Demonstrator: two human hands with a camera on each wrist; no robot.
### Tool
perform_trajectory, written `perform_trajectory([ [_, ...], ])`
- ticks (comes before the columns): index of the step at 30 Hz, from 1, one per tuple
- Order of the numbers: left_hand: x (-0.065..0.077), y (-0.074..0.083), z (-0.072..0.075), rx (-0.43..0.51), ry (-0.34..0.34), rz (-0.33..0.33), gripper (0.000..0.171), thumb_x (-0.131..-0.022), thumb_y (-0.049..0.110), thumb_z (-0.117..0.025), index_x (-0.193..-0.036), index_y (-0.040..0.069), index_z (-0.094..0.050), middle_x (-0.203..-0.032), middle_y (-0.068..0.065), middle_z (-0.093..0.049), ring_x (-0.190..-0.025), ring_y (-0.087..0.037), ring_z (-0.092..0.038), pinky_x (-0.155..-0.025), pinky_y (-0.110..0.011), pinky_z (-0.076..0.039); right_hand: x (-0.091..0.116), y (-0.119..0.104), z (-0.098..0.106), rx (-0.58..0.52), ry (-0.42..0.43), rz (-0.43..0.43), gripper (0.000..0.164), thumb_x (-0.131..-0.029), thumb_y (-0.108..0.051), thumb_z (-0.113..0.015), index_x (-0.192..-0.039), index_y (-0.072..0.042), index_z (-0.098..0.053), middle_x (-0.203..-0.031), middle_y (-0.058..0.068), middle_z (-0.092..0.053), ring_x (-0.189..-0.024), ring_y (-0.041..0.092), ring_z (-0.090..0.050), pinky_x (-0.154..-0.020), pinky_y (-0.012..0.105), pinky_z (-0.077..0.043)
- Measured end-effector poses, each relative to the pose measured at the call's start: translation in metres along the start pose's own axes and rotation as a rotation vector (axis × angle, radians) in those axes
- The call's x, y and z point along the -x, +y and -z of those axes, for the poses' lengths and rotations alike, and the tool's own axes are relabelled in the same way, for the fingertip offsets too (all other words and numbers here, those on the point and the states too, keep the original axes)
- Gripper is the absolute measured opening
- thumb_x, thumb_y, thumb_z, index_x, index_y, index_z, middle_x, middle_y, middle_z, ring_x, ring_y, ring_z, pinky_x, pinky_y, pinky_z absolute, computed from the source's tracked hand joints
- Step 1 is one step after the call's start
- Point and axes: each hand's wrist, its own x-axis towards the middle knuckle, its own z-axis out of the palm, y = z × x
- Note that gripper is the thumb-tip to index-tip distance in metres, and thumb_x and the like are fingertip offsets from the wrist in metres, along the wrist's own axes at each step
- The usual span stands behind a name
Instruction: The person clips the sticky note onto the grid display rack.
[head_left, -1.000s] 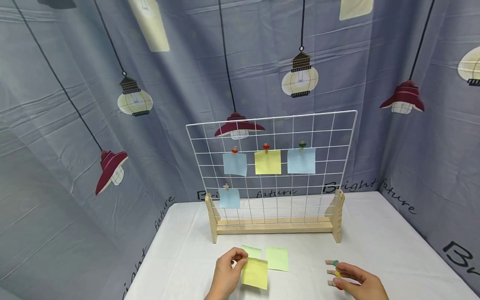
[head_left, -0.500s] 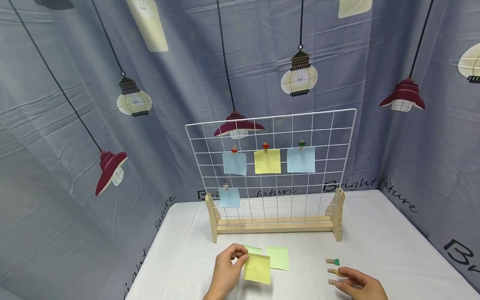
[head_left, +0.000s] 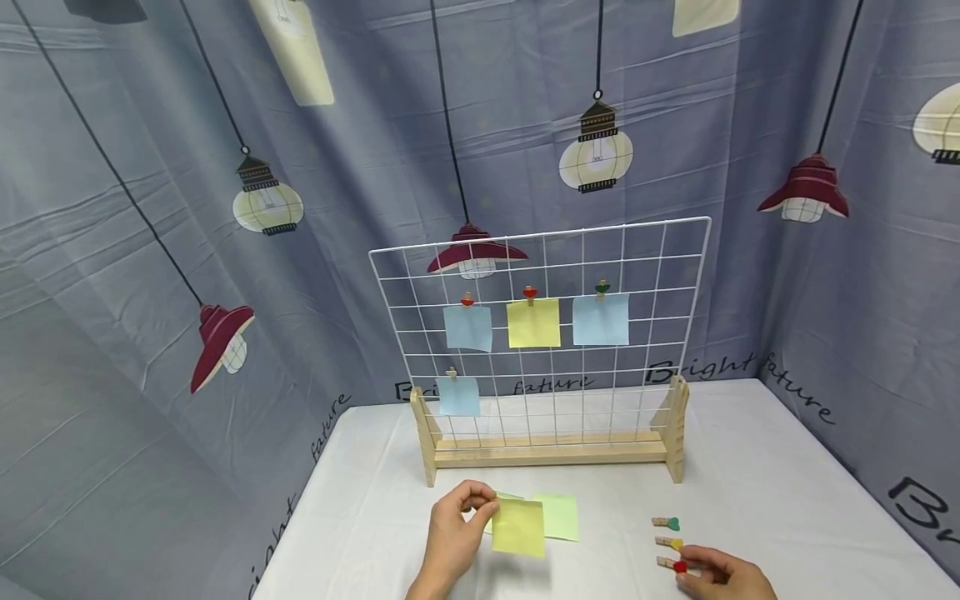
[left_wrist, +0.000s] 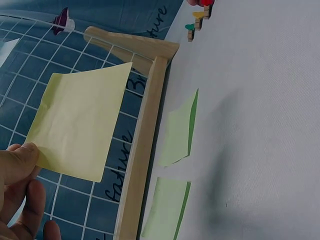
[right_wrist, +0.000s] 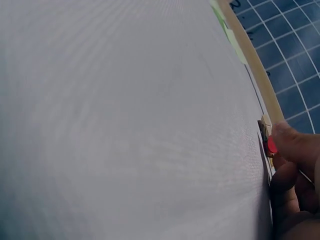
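The left hand is pinching the yellow note at its corner between thumb and finger, and the note is held in front of the wire rack. The right hand has its fingers curled, and pinches the red clip in front of the rack's right end; beside it lie the yellow clip and the green clip. Behind the rack, the cloth backdrop carries 2 readable words: "Bright" and "fature".
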Motion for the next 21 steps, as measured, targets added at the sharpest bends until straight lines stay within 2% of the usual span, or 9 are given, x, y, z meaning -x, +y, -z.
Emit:
perform_trajectory([
  [8,0.000,-0.001,-0.002,0.013,0.003,-0.007,0.012,-0.086,0.017,-0.083,-0.090,0.022,-0.072,-0.078,0.006,-0.074,-0.081,-0.005,-0.067,-0.079,-0.025,-0.046,-0.001,-0.004,0.000,0.100,0.028,0.003,0.056,-0.078,-0.030,-0.089,-0.121,0.001,-0.072,-0.082,-0.002,-0.066,-0.077,0.017,-0.054,-0.062,0.029,-0.043],
  [15,0.000,-0.001,-0.003,0.019,0.010,0.003,0.013,-0.086,0.016,-0.083,-0.089,0.022,-0.072,-0.078,0.006,-0.074,-0.080,-0.005,-0.068,-0.081,-0.027,-0.046,0.005,-0.016,-0.003,0.219,0.105,0.100,0.050,-0.079,-0.028,-0.088,-0.116,0.002,-0.074,-0.084,-0.001,-0.074,-0.075,0.015,-0.055,-0.062,0.028,-0.042],
  [21,0.002,-0.002,-0.003,0.017,0.000,0.009,0.012,-0.086,0.016,-0.083,-0.089,0.021,-0.072,-0.079,0.005,-0.074,-0.080,-0.005,-0.068,-0.078,-0.026,-0.045,0.005,-0.015,-0.006,0.218,0.109,0.099,0.034,-0.083,-0.020,-0.085,-0.108,0.001,-0.075,-0.080,-0.004,-0.071,-0.073,0.015,-0.055,-0.062,0.028,-0.042],
])
